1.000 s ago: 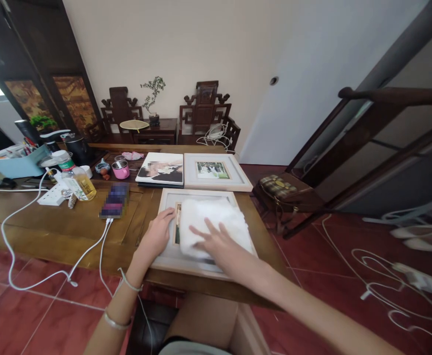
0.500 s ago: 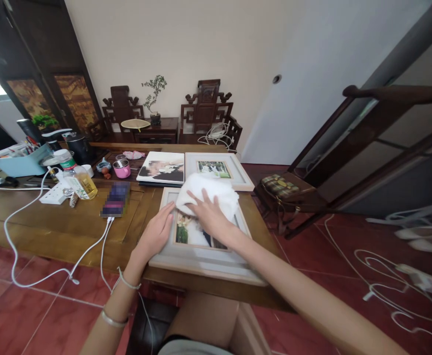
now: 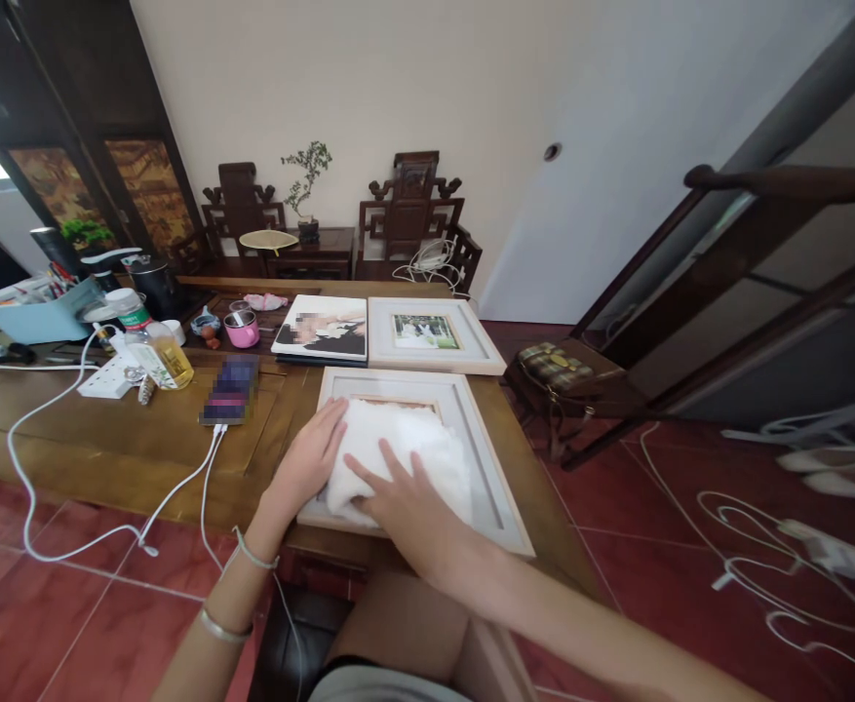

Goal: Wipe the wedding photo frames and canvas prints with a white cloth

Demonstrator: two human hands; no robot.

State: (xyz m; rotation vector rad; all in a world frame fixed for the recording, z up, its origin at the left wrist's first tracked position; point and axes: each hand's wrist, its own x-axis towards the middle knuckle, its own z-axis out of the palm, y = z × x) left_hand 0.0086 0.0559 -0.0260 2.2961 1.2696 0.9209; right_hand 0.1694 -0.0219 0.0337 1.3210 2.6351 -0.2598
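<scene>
A light wooden picture frame (image 3: 480, 429) lies flat near the table's front edge. On its lower middle rests a folded white cloth (image 3: 405, 439), which hides most of the photo. My right hand (image 3: 405, 507) presses on top of the cloth, its fingers spread and the thumb by the cloth's lower left edge. Along the frame's left side lies my left hand (image 3: 310, 453), fingers stretched out together, the tips touching or very close to the cloth's edge.
Behind are a second framed photo (image 3: 482, 341) and a photo panel (image 3: 317, 327). To the left on the wooden table (image 3: 164, 439) lie a phone (image 3: 231, 390) with white cables, a power strip (image 3: 109, 378), a bottle (image 3: 171, 366) and a pink cup (image 3: 242, 331). A chair (image 3: 617, 375) with a plaid bag stands right.
My right hand has drawn the white cloth from the frame's upper part down toward me, covering the photo. My left hand has stayed at the frame's left side.
</scene>
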